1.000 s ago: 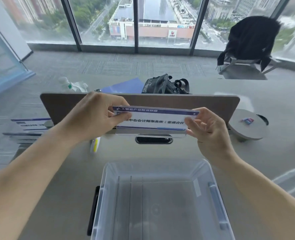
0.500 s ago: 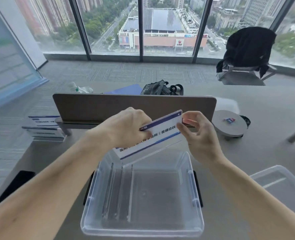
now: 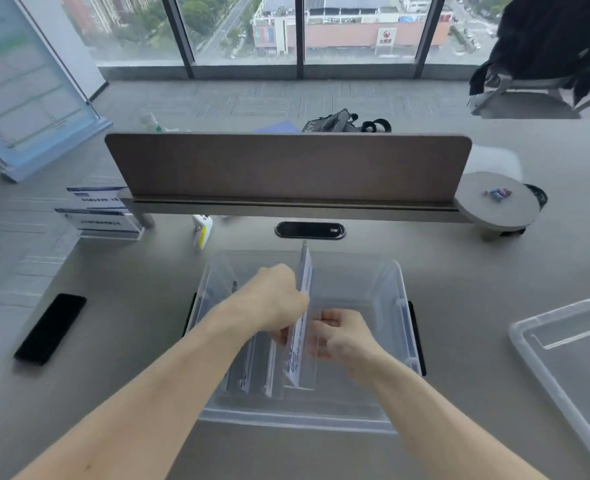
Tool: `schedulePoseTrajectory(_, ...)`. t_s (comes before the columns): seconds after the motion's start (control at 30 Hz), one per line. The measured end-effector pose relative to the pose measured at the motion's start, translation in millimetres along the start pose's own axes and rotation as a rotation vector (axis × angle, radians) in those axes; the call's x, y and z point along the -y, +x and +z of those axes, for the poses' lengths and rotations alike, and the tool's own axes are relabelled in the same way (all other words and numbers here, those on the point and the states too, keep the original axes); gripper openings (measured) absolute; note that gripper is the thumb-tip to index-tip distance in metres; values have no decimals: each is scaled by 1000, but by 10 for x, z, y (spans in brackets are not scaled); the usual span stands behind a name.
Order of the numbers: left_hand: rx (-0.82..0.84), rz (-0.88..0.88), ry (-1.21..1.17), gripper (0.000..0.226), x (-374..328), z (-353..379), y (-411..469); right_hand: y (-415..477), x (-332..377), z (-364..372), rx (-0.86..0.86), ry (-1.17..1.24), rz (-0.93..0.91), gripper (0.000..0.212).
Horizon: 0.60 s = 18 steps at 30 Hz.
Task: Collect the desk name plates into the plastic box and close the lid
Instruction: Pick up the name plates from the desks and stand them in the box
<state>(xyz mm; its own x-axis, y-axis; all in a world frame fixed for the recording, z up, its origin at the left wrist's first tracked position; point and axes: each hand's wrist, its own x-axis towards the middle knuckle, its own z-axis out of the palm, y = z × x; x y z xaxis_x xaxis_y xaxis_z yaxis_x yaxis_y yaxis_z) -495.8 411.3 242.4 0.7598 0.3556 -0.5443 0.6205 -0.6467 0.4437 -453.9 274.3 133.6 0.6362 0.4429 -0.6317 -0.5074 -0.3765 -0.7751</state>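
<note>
Now | both hands: left hand + right hand grip name plate (edge-up) | over plastic box

High-rise office: desk with divider panel, floor-to-ceiling windows overlooking city.

Plastic box: clear, smooth, slightly frosted walls. Lid at right: same clear plastic, glossy rim. Name plate inside box: transparent acrylic-looking holder w/ white printed paper insert, blue bands; more plates far left, same make. Desk: matt grey, smooth, no glare. Divider panel: brown, matt, wood-look or felt, can't tell which. Phone: black, glossy face. Round stand: matt grey. Cloth on chair: black, soft, dull.
</note>
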Motion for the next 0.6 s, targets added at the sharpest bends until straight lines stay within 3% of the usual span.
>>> schedulePoseTrajectory(0.2,42,-104,-22,38,462,670,465,493,-432,214,-15,-233,147,31)
schedulePoseTrajectory(0.33,63,-106,14,31,593,990,670,725,-626,305,-91,-289,211,24)
schedulePoseTrajectory(0.4,78,-89,49,18,591,1084,739,800,-672,307,-128,-297,210,7)
schedulePoseTrajectory(0.5,108,-95,116,16,589,1136,795,926,-778,295,-149,-330,223,37)
schedulePoseTrajectory(0.6,111,-96,135,18,598,1158,830,999,-854,303,-177,-334,226,14)
